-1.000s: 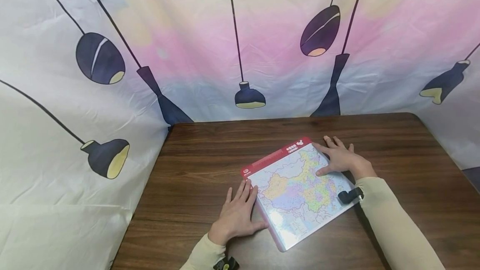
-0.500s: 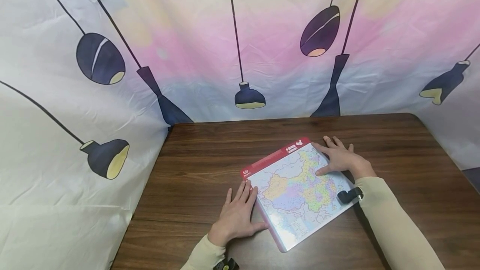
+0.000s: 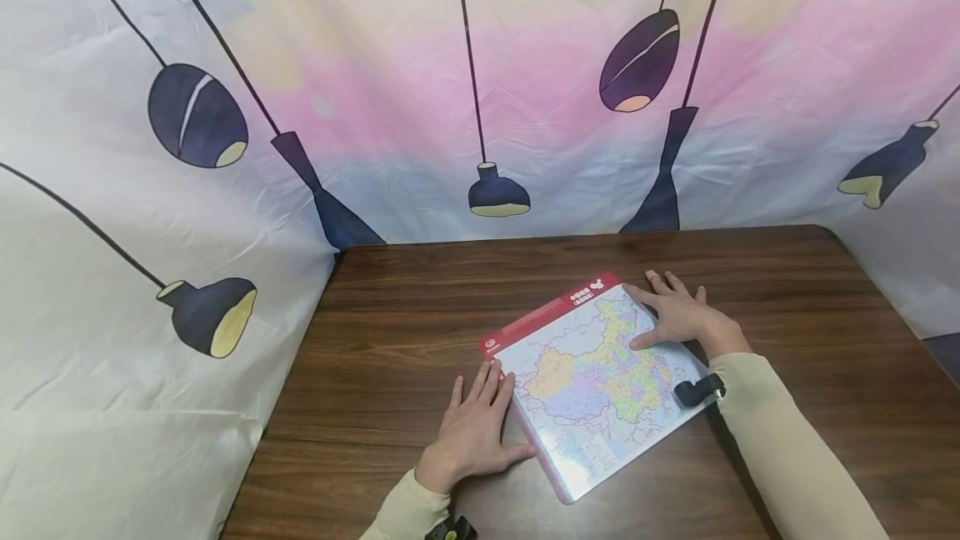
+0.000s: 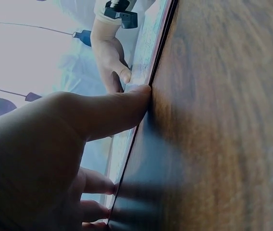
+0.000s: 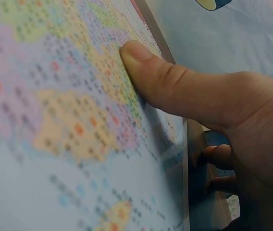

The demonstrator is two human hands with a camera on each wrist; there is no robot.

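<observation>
A flat map board [image 3: 592,377] with a red top strip lies askew on the dark wooden table [image 3: 405,323]. My left hand [image 3: 474,427] lies flat on the table with straight fingers, and its thumb touches the board's left edge [image 4: 146,91]. At the board's far right corner my right hand [image 3: 678,312] rests flat, thumb pressed on the map [image 5: 141,62] and fingers on the table beside the board. The left wrist view also shows the right hand [image 4: 110,57] across the board.
A draped cloth printed with hanging lamps [image 3: 498,190] closes in the table at the back and on both sides. Bare wood lies left of and behind the board. The table's right edge [image 3: 892,307] runs close to the cloth.
</observation>
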